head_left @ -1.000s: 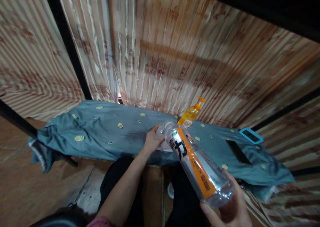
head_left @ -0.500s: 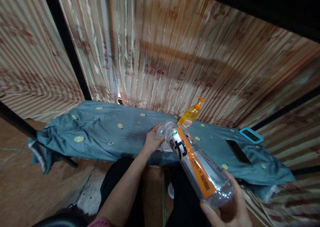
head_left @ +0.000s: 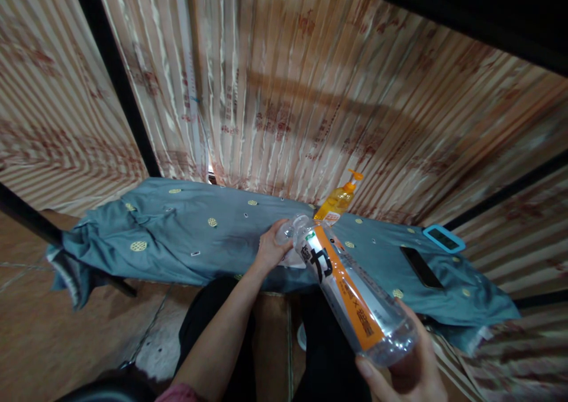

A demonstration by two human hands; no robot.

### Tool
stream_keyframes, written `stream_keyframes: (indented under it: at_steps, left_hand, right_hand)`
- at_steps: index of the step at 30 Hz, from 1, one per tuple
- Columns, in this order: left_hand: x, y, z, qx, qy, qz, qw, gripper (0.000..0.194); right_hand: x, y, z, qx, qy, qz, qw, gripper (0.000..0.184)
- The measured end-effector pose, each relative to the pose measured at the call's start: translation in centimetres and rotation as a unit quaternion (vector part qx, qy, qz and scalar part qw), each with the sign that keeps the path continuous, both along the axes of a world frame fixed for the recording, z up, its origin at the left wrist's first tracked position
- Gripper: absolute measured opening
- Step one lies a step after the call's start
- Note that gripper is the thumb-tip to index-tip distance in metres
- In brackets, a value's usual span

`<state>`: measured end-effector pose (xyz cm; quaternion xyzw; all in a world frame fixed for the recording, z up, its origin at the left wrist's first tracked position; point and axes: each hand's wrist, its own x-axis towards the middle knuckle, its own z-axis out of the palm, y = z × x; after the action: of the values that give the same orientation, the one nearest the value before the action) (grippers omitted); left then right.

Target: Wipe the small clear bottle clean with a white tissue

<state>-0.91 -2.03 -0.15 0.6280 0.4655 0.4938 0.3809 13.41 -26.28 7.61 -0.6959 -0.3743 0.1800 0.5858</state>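
My right hand [head_left: 406, 366] is wrapped round the base of a clear plastic drink bottle [head_left: 350, 295] with an orange and silver label. The bottle is tilted, its neck low and pointing away to the left. At that neck my left hand [head_left: 271, 251] closes on a small clear container [head_left: 284, 232]; its exact kind is hidden by the fingers and the bottle. The mouth of the bottle is right by this container, and I cannot tell whether they touch. Just beyond stands a pump bottle [head_left: 336, 203] of yellow-orange liquid with an orange pump head.
A grey-green cloth [head_left: 177, 230] with yellow prints covers the low table. On its right side lie a dark phone [head_left: 420, 267] and a blue-framed device [head_left: 444, 238]. Striped curtains [head_left: 284, 94] hang behind, with dark frame bars [head_left: 118, 77] around.
Both hands and the bottle keep almost the same place and tilt. The view has shifted very slightly; no grip has changed.
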Motion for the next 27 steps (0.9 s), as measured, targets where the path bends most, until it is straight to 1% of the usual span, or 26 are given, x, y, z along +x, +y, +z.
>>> stream_keyframes:
  at_steps: [6, 10, 16, 20, 27]
  left_hand:
    - [0.01, 0.12, -0.17, 0.004, -0.003, 0.0, 1.0, 0.054]
    - [0.01, 0.03, -0.1, 0.005, -0.002, -0.006, 1.0, 0.052]
    - [0.14, 0.12, -0.34, 0.006, -0.003, 0.004, 1.0, 0.053]
    - [0.12, 0.25, -0.53, 0.007, -0.011, -0.007, 1.0, 0.054]
    - [0.05, 0.11, -0.23, 0.01, -0.009, -0.004, 1.0, 0.052]
  right_hand:
    - [0.02, -0.14, -0.1, 0.0, -0.005, 0.0, 1.0, 0.103]
    - [0.06, -0.13, -0.14, 0.001, -0.006, -0.003, 1.0, 0.105]
    - [0.2, -0.15, -0.21, -0.002, -0.007, 0.001, 1.0, 0.105]
    - [0.14, -0.16, -0.16, -0.003, 0.0, -0.002, 1.0, 0.107]
    - [-0.02, -0.09, 0.02, -0.005, 0.002, -0.004, 1.0, 0.107]
